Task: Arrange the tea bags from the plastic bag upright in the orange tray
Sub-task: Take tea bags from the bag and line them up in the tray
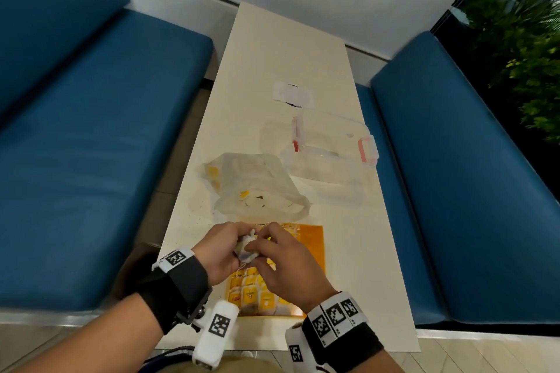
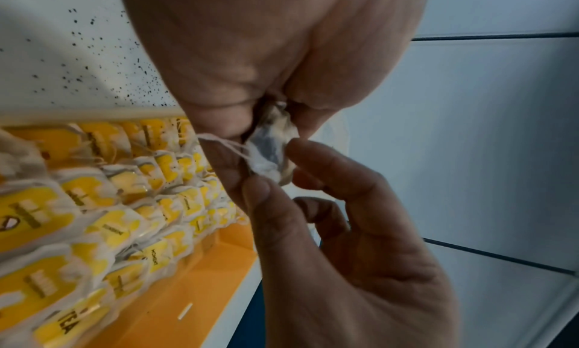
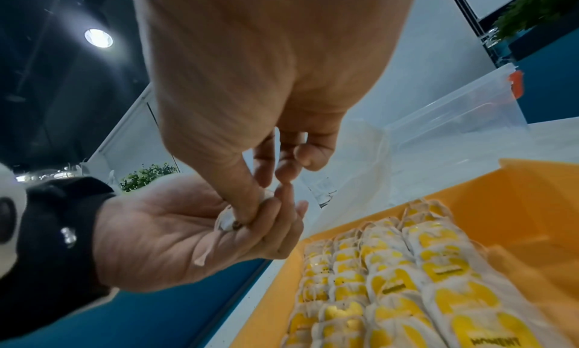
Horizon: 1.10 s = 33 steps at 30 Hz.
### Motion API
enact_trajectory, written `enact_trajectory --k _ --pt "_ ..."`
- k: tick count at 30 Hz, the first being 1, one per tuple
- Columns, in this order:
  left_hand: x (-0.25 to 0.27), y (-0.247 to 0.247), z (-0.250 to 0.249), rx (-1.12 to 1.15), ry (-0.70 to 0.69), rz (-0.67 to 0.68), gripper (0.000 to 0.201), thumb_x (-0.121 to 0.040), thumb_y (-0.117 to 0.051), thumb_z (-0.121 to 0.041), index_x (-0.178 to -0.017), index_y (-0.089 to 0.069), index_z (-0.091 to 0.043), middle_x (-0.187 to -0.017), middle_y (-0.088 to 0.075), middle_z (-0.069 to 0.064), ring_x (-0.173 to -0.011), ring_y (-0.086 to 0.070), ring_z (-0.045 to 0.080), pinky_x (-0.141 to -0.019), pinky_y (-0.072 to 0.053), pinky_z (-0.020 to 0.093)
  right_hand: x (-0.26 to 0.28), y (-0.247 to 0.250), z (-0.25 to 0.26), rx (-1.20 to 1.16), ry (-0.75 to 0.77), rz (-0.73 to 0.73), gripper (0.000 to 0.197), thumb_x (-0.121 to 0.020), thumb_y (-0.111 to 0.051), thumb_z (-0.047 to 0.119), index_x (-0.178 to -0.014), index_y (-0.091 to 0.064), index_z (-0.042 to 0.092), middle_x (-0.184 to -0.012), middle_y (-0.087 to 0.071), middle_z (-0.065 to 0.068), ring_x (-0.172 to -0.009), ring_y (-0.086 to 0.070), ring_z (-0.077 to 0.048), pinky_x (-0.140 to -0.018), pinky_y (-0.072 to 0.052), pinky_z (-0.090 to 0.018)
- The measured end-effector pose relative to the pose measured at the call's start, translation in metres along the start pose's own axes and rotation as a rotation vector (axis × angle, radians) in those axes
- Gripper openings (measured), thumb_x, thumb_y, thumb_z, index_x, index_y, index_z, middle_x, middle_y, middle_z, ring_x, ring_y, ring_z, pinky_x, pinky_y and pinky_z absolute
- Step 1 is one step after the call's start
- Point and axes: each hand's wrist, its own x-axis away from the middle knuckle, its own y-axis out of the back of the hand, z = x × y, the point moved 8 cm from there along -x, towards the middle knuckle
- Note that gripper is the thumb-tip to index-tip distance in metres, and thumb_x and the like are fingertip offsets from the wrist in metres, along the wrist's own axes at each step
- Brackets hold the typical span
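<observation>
A crumpled white tea bag is held over the orange tray by both hands. My left hand curls its fingers under the tea bag, whose string trails loose. My right hand pinches it from above with thumb and fingers. In the right wrist view the right hand presses the tea bag onto the left hand. Several yellow-tagged tea bags stand in rows in the tray. The translucent plastic bag lies just beyond the tray.
A clear lidded container with red latches sits at the table's right, a slip of paper farther back. Dark tea crumbs speckle the white table. Blue benches flank the narrow table on both sides.
</observation>
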Motion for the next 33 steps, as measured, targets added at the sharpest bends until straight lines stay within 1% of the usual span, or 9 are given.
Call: enact_trajectory --k 5,10,15,18,20,23,26,29,33 --pt "0.002 -0.005 -0.001 -0.015 0.013 0.004 0.033 -0.096 -0.046 -0.005 -0.117 -0.067 0.010 -0.105 -0.066 0.028 -0.088 -0.060 0.036 -0.066 -0.049 0.039 0.002 0.004 -0.002 0.062 0.031 -0.068 0.018 -0.089 -0.061 0.024 -0.107 -0.064 0.026 -0.108 -0.052 0.002 -0.089 -0.055 -0.018 -0.061 -0.054 -0.035" --pt "0.008 -0.014 0.002 -0.036 0.055 0.075 0.038 -0.096 -0.037 0.000 -0.118 -0.067 0.009 -0.093 -0.068 0.021 -0.064 -0.063 0.026 -0.050 -0.040 0.030 0.001 0.006 0.001 0.062 0.089 -0.045 0.031 -0.085 -0.070 0.020 -0.113 -0.064 0.028 -0.112 -0.056 0.001 -0.094 -0.054 -0.019 -0.077 -0.049 -0.037" --pt "0.005 -0.014 0.000 -0.045 0.047 0.080 0.035 -0.100 -0.038 -0.004 -0.115 -0.067 0.008 -0.089 -0.071 0.019 -0.062 -0.066 0.024 -0.047 -0.051 0.030 0.002 0.010 0.003 0.079 0.128 -0.096 0.029 -0.086 -0.067 0.014 -0.113 -0.065 0.024 -0.109 -0.058 -0.003 -0.091 -0.056 -0.022 -0.074 -0.051 -0.040" --pt "0.003 -0.011 0.002 -0.087 0.034 0.073 0.030 -0.102 -0.040 -0.007 -0.107 -0.068 0.003 -0.088 -0.073 0.016 -0.068 -0.070 0.024 -0.057 -0.060 0.035 0.003 0.018 0.005 0.044 0.130 -0.146 0.032 -0.085 -0.066 0.009 -0.112 -0.064 0.025 -0.108 -0.057 -0.001 -0.089 -0.056 -0.021 -0.072 -0.052 -0.036" --pt "0.001 -0.008 0.001 -0.116 -0.002 0.058 0.029 -0.102 -0.043 -0.009 -0.114 -0.066 0.005 -0.095 -0.072 0.019 -0.075 -0.072 0.026 -0.069 -0.062 0.040 0.002 0.024 0.005 0.011 0.108 -0.160 0.031 -0.086 -0.066 0.007 -0.112 -0.064 0.024 -0.103 -0.055 0.001 -0.088 -0.058 -0.021 -0.070 -0.053 -0.033" --pt "0.000 -0.003 -0.003 -0.147 -0.048 0.047 0.031 -0.103 -0.046 -0.013 -0.118 -0.066 0.004 -0.100 -0.070 0.022 -0.082 -0.073 0.033 -0.080 -0.061 0.045 -0.001 0.038 0.003 -0.030 0.021 -0.142 0.021 -0.090 -0.065 0.012 -0.109 -0.066 0.020 -0.092 -0.058 0.000 -0.083 -0.060 -0.017 -0.068 -0.052 -0.030" --pt "0.003 -0.002 -0.008 -0.200 -0.072 0.033 0.029 -0.103 -0.042 -0.010 -0.114 -0.066 0.002 -0.098 -0.067 0.022 -0.087 -0.073 0.038 -0.067 -0.062 0.036 -0.002 0.064 -0.003 -0.036 -0.067 -0.141 0.005 -0.090 -0.068 0.020 -0.094 -0.069 0.017 -0.086 -0.061 0.005 -0.078 -0.057 -0.008 -0.069 -0.046 -0.021" --pt "0.004 0.000 -0.013 -0.303 -0.109 0.023 0.029 -0.103 -0.038 -0.007 -0.110 -0.065 -0.001 -0.087 -0.066 0.016 -0.081 -0.072 0.034 -0.065 -0.059 0.034 0.001 0.081 -0.020 -0.117 -0.179 -0.177 0.003 -0.083 -0.075 0.018 -0.084 -0.072 0.017 -0.083 -0.062 0.008 -0.075 -0.058 -0.006 -0.070 -0.048 -0.021" --pt "0.001 0.005 -0.016 -0.416 -0.174 0.011 0.029 -0.106 -0.039 -0.011 -0.110 -0.066 -0.001 -0.085 -0.063 0.015 -0.070 -0.066 0.027 -0.064 -0.055 0.035 0.010 0.047 -0.058 -0.048 -0.468 0.104 0.005 -0.078 -0.077 0.017 -0.079 -0.075 0.022 -0.089 -0.061 0.004 -0.084 -0.059 -0.010 -0.080 -0.051 -0.034"
